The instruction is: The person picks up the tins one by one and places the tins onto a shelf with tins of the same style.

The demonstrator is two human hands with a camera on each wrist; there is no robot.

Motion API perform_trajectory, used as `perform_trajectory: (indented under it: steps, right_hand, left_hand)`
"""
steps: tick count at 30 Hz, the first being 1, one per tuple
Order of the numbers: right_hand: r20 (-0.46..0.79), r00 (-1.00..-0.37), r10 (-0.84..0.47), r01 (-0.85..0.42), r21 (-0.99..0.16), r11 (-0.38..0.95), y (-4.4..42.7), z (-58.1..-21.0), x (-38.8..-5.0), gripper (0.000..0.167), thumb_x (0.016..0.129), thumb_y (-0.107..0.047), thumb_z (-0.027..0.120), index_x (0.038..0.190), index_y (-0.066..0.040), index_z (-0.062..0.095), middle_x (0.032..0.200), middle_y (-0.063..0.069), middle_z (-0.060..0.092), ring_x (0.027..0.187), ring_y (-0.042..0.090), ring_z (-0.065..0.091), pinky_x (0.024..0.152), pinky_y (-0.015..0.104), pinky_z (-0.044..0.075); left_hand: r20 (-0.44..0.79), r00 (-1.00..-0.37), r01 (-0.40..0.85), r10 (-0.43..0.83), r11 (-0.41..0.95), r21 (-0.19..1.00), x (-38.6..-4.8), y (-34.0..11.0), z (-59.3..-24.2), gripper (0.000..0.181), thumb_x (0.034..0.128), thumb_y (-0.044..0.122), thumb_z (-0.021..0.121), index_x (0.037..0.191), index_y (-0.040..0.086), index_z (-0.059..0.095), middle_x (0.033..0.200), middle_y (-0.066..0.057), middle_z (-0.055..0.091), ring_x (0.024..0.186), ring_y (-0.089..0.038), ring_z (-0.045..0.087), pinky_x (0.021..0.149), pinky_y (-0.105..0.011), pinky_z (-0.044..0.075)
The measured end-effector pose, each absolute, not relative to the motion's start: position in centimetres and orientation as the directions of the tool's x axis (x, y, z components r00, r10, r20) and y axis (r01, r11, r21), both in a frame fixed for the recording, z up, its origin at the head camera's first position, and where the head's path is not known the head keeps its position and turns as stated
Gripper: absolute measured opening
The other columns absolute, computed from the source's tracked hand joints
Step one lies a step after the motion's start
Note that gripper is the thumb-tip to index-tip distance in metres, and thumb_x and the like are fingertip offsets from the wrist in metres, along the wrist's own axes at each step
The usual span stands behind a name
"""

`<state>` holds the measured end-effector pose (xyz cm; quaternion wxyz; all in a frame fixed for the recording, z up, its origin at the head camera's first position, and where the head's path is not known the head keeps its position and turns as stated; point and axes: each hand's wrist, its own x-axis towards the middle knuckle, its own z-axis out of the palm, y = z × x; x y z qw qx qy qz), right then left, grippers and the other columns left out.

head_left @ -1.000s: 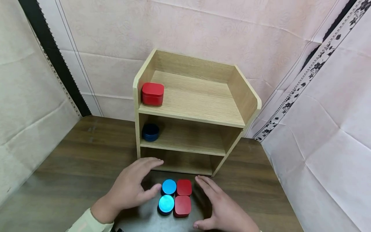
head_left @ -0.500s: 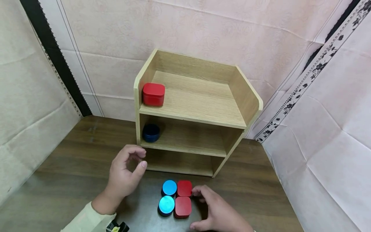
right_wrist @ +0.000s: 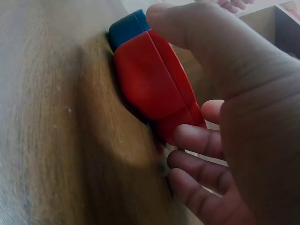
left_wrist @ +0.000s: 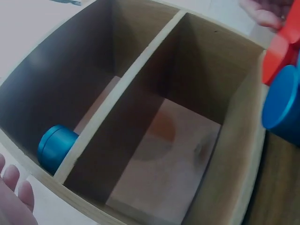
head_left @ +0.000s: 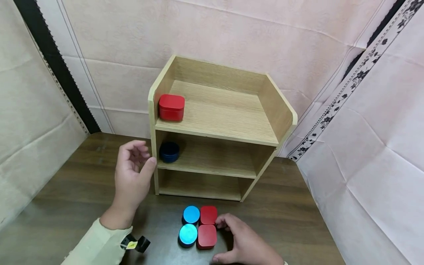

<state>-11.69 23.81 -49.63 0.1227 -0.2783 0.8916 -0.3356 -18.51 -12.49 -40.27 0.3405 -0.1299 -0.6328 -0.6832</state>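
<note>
My left hand [head_left: 130, 176] is raised beside the shelf unit's left side, fingers loosely bent and holding nothing. Close to it, a dark blue round tin [head_left: 169, 152] stands at the left end of the middle shelf; the left wrist view shows the same tin [left_wrist: 57, 149]. My right hand [head_left: 246, 239] is at the right of the two red square-lidded boxes, the nearer one [head_left: 207, 237] and the farther one [head_left: 208, 214]. Its fingertips are at the farther box; contact is unclear. Left of these boxes stand two blue-lidded round tins, one farther [head_left: 191, 214], one nearer [head_left: 187, 234].
A wooden three-level shelf unit [head_left: 205, 137] stands at the back of the brown table [head_left: 76, 191]. A larger red box [head_left: 171, 108] sits at the left of its top level. Pale cloth [head_left: 218, 33] hangs behind and at both sides.
My left hand has moved left and away from me, up beside the shelf unit, its fingers bending more. My right hand has moved slightly left toward the red boxes, its fingers more bent.
</note>
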Motion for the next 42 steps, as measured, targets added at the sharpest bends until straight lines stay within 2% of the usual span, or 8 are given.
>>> perform_trajectory:
  steps: [5,11,19,27,37,42]
  right_hand:
    - [-0.028,-0.819,-0.573,-0.413,-0.664,0.623,23.6,-49.7,-11.7,0.075,0.084,-0.067,0.094,0.141,-0.038,0.055,0.135,-0.018,0.063,0.124,0.008,0.063,0.111,0.031,0.058]
    - [-0.01,-0.819,-0.574,-0.432,-0.646,0.629,23.7,-49.9,-11.7,0.073,0.083,-0.067,0.094,0.139,-0.038,0.057,0.131,-0.018,0.064,0.121,0.006,0.063,0.108,0.03,0.058]
    - [-0.023,-0.824,-0.566,-0.414,-0.658,0.629,23.8,-50.3,-11.8,0.069,0.085,-0.065,0.094,0.139,-0.039,0.059,0.13,-0.018,0.065,0.12,0.005,0.061,0.106,0.028,0.06]
    - [0.134,-0.807,-0.575,-0.51,-0.647,0.567,23.6,-51.1,-11.6,0.063,0.088,-0.058,0.095,0.138,-0.038,0.061,0.129,-0.019,0.067,0.116,0.008,0.066,0.103,0.029,0.061]
    - [0.196,-0.795,-0.574,-0.55,-0.633,0.545,23.2,-51.8,-11.7,0.06,0.09,-0.055,0.094,0.138,-0.036,0.065,0.128,-0.019,0.07,0.112,0.008,0.067,0.099,0.029,0.063]
    - [0.279,-0.766,-0.579,-0.611,-0.594,0.523,22.9,-52.4,-11.9,0.059,0.09,-0.051,0.096,0.138,-0.033,0.067,0.127,-0.019,0.072,0.11,0.008,0.069,0.097,0.03,0.063]
  left_hand:
    - [0.566,-0.785,0.566,-0.251,0.081,0.82,-19.0,-12.6,-39.8,0.052,0.1023,-0.002,0.072,0.151,0.001,0.053,0.132,0.003,0.059,0.119,-0.023,0.059,0.104,-0.025,0.051]
    - [0.535,-0.812,0.517,-0.232,0.138,0.845,-19.2,-12.7,-40.0,0.05,0.1043,0.0,0.073,0.152,0.004,0.058,0.137,0.009,0.061,0.125,-0.019,0.061,0.106,-0.019,0.053]
    - [0.514,-0.814,0.47,-0.269,0.215,0.856,-19.2,-13.0,-39.8,0.041,0.1066,0.006,0.075,0.147,0.008,0.068,0.13,0.003,0.069,0.121,-0.012,0.069,0.103,-0.012,0.056]
    - [0.509,-0.829,0.433,-0.229,0.313,0.845,-18.7,-13.7,-39.2,0.043,0.1081,0.015,0.077,0.15,0.013,0.067,0.136,-0.003,0.07,0.122,-0.007,0.067,0.099,-0.008,0.055]
    - [0.535,-0.826,0.455,-0.18,0.349,0.819,-18.9,-14.3,-39.2,0.041,0.108,0.013,0.076,0.147,0.007,0.066,0.135,-0.007,0.071,0.118,-0.003,0.067,0.094,-0.008,0.058]
    - [0.526,-0.832,0.443,-0.175,0.361,0.821,-19.0,-14.5,-39.1,0.04,0.1084,0.014,0.076,0.146,0.007,0.065,0.135,-0.007,0.071,0.118,-0.003,0.067,0.092,-0.007,0.057]
